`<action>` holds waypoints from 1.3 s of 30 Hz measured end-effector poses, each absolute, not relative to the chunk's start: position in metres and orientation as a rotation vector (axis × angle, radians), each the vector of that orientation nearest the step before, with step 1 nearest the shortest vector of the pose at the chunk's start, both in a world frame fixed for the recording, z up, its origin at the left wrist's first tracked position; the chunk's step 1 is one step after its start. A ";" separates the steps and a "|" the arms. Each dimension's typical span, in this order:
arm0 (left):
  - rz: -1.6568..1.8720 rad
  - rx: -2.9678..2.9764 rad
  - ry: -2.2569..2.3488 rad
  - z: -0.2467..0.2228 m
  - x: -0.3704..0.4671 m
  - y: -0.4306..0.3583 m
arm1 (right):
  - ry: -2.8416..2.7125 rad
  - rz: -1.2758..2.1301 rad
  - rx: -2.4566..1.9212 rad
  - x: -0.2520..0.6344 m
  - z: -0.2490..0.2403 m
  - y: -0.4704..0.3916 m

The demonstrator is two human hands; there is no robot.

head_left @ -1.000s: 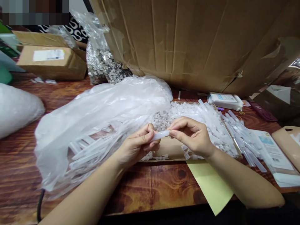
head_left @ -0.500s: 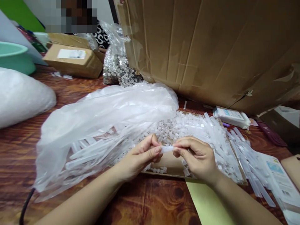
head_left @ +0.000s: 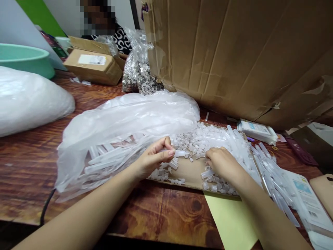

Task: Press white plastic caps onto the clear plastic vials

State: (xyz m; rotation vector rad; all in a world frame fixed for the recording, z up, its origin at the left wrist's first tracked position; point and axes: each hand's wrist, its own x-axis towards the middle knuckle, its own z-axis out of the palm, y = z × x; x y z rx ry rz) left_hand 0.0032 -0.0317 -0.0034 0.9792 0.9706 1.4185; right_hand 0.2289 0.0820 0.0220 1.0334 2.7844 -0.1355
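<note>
Head cam: L hand [head_left: 154, 158] pinches tube [head_left: 181, 153], long axis crosswise, tip twd R hand [head_left: 223, 164] — latter curled by small parts [head_left: 207, 174], grip unclear.

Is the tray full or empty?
Partly full: the tray holds heaped clear pieces, but its bottom shows bare between them near the front middle.
</note>
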 end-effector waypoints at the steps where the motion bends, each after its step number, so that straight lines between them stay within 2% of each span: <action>1: 1.419 0.994 0.987 -0.004 0.003 -0.032 | 2.782 -0.152 1.045 0.227 0.019 0.083; 7: 1.405 1.030 1.070 -0.009 0.003 -0.030 | 2.914 -0.304 0.939 0.230 0.012 0.090; 11: 1.427 1.035 1.084 -0.011 0.005 -0.029 | 3.490 -0.758 0.585 0.232 0.019 0.085; 13: 1.423 1.048 1.080 -0.010 0.007 -0.029 | 3.710 -0.864 0.369 0.229 0.023 0.078; 24: 1.408 1.095 1.085 -0.005 0.014 -0.032 | 3.986 -0.355 0.160 0.217 0.025 0.049; 30: 1.436 1.119 1.057 -0.006 0.015 -0.034 | 4.038 -0.206 0.208 0.223 0.033 0.050; 36: 1.365 1.228 1.113 -0.006 0.017 -0.037 | 3.922 -0.464 0.173 0.217 0.022 0.047; 39: 1.357 1.289 1.160 -0.005 0.018 -0.038 | 3.764 -0.798 0.400 0.214 0.017 0.043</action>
